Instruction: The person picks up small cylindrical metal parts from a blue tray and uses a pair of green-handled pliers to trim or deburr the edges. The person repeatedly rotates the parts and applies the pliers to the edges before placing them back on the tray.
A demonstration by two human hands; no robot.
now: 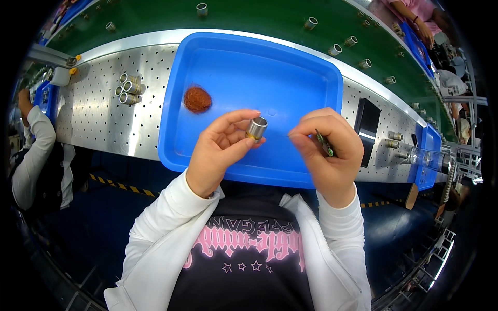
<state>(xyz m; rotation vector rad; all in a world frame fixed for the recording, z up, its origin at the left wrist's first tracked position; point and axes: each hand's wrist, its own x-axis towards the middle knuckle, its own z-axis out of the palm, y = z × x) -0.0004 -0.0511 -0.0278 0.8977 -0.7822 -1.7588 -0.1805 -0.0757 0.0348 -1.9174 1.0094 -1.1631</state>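
Over the blue tray (169,122), my left hand (213,147) grips a short silver metal sleeve (258,126) between thumb and fingers. The sleeve's open end faces up and a yellowish band shows at its lower end. To the right, apart from the sleeve, my right hand (334,153) is closed with thumb and index finger pinched. A slim green-and-dark tool (324,143) runs through its curled fingers; its exact kind and tip are not clear. In the tray's left part lies a reddish-brown fibrous pad (197,99), touched by neither hand.
Several metal sleeves (129,89) are grouped on the perforated metal table (150,65) at left. Beyond the tray, more sleeves stand on a green conveyor belt (259,15). A black flat case (367,129) lies right of the tray. Co-workers are at both sides.
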